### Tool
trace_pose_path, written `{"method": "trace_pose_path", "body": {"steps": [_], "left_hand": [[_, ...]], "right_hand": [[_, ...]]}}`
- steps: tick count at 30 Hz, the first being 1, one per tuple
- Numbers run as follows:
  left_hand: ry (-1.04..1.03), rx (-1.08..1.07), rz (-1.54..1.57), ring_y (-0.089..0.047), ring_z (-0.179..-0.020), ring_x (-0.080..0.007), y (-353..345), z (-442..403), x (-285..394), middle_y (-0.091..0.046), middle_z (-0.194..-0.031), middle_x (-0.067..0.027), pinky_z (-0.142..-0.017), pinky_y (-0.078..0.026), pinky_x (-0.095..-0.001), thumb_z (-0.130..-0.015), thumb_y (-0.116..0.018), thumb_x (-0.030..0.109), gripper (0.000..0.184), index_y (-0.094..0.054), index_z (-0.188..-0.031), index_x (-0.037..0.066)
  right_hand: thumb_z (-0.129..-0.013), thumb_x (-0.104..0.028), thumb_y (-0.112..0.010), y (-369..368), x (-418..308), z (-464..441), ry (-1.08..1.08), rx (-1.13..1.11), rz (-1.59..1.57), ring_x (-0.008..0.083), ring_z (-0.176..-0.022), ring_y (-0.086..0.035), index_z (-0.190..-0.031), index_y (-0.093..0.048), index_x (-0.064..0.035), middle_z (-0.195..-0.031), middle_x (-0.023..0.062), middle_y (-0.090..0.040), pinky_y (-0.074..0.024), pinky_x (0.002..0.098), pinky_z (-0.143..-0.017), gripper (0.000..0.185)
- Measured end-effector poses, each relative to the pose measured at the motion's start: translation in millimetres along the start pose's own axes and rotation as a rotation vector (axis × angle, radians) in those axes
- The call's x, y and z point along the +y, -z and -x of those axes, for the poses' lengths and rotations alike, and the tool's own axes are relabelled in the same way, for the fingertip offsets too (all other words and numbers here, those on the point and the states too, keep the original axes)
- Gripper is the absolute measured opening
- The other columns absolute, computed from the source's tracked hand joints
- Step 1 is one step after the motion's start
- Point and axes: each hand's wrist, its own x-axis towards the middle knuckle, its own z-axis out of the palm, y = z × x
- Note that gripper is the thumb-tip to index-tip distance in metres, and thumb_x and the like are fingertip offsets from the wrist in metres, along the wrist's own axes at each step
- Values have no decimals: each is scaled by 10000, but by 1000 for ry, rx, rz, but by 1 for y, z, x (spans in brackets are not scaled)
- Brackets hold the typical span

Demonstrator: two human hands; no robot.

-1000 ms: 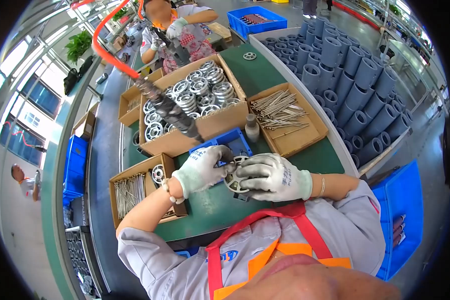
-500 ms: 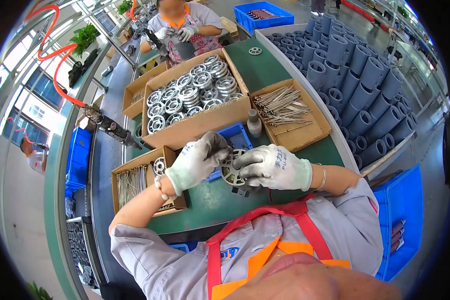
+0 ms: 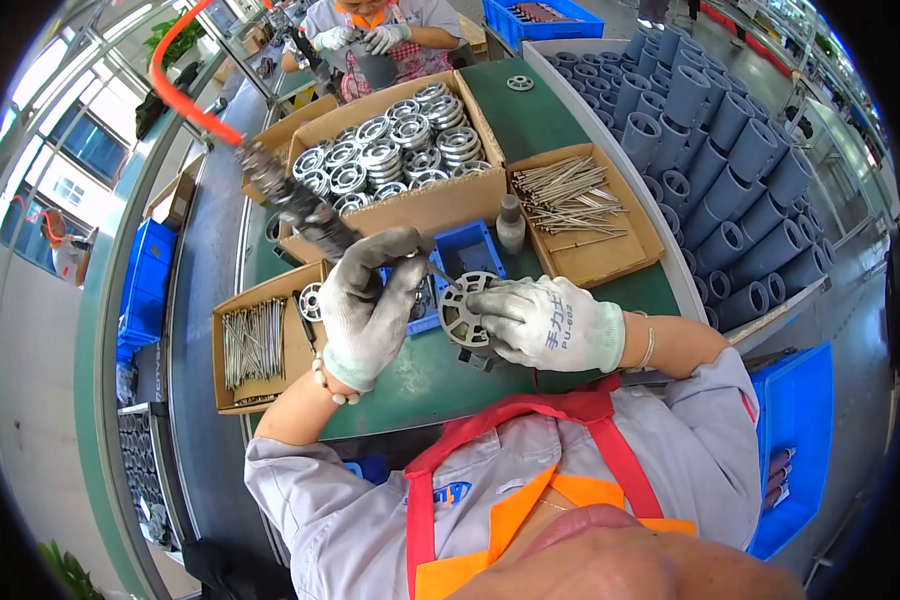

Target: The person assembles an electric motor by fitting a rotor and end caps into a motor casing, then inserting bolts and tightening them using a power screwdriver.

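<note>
while your right hand [image 3: 540, 325] covers the right side of the disc [image 3: 460, 322], its fingers clamped on that edge, your left hand [image 3: 370, 305] is raised just to the left, thumb and forefinger together on a thin rod [image 3: 444, 274] slanting down toward the disc. whether the rod's end touches the disc, you cannot tell. the disc faces up at you above a dark grey part [image 3: 476, 358], over the bench [image 3: 410, 395]. just behind it is a blue tray [image 3: 466, 245], with a bottle [image 3: 511, 228] upright beside that. near your left wrist, the left box [image 3: 232, 402] holds rods [image 3: 253, 345] and, at its far right, a wheel [image 3: 311, 302]. past the tray, the big box [image 3: 440, 208] is full of stacked wheels [image 3: 410, 130]; the right box [image 3: 610, 268] holds a loose heap of rods. the driver [image 3: 300, 205] hangs on an orange hose [image 3: 175, 95], its lower end by your left hand; contact there is unclear. grey tubes [image 3: 720, 180] stand packed to the right, and ahead a co-worker [image 3: 420, 65] has both gloved hands at a grey piece [image 3: 378, 70].
</note>
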Motion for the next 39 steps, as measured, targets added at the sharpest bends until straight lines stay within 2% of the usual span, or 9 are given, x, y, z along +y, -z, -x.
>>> {"method": "trace_pose_path", "body": {"steps": [5, 10, 12, 19, 21, 29, 31, 36, 39], "left_hand": [[-364, 228, 96, -654, -952, -241, 5, -19, 11, -675, -1092, -138, -908, -519, -400, -952, -592, 49, 302, -591, -1254, 43], [-605, 254, 127, -651, -941, -212, 26, -6, 47, -650, -1135, -148, -858, -545, -390, -972, -583, 88, 319, -568, -1289, 60], [-492, 281, 33, -648, -950, -208, 32, 6, 52, -646, -1124, -159, -865, -541, -362, -983, -563, 81, 291, -566, -1271, 43], [221, 502, -347, -611, -922, -113, 117, 33, 8, -695, -1039, -68, -845, -476, -255, -962, -605, 102, 221, -645, -1140, -23], [272, 579, -417, -635, -838, -105, 158, 48, -19, -706, -977, -72, -730, -506, -245, -954, -618, 93, 214, -641, -1132, -25], [432, 638, -868, -660, -876, -139, 255, 67, -104, -731, -973, -100, -816, -515, -284, -918, -635, 122, 231, -676, -1105, -8], [536, 637, -823, -605, -823, -81, 271, 64, -127, -727, -934, -40, -767, -492, -248, -917, -650, 106, 199, -694, -1083, 6], [686, 427, -1254, -676, -1017, -322, 310, 81, -186, -713, -1083, -143, -885, -523, -398, -852, -662, 276, 329, -704, -1102, 67], [616, 447, -1086, -668, -1062, -293, 339, 108, -230, -686, -1168, -175, -943, -500, -373, -860, -697, 303, 457, -647, -1214, 19]], "right_hand": [[-842, -238, -642, 14, -1, -6, 43, -105, 30, 248, -965, -669, -965, -620, -15, -1191, 113, -600, -568, 365, -639, 256], [-829, -244, -650, 11, 2, -5, 47, -97, 4, 261, -959, -661, -933, -622, -26, -1201, 119, -600, -558, 367, -676, 244], [-785, -174, -701, 14, 0, -7, -30, -109, -45, 271, -1085, -612, -1006, -648, -68, -1251, 86, -582, -521, 405, -853, 251], [-739, -208, -754, 21, 14, -19, 3, -143, -238, 338, -1089, -588, -974, -652, -67, -1189, 144, -618, -446, 450, -939, 292], [-743, -227, -758, 14, 21, -23, 15, -139, -257, 348, -1067, -586, -924, -634, -70, -1174, 138, -620, -442, 462, -925, 271], [-737, -101, -725, 15, 10, -33, 56, -180, -205, 336, -1101, -570, -939, -589, -38, -1203, 118, -610, -452, 446, -914, 252], [-735, -61, -708, 17, 7, -32, 56, -219, -145, 342, -1122, -575, -958, -582, -38, -1230, 126, -603, -462, 443, -931, 257], [-702, -74, -717, 23, 8, -33, -54, -227, -311, 347, -1158, -555, -1108, -603, -43, -1294, 143, -571, -457, 429, -969, 422], [-693, -183, -767, 25, 20, -31, -53, -266, -320, 364, -1120, -584, -1095, -622, -42, -1246, 164, -595, -468, 436, -958, 451]]}}
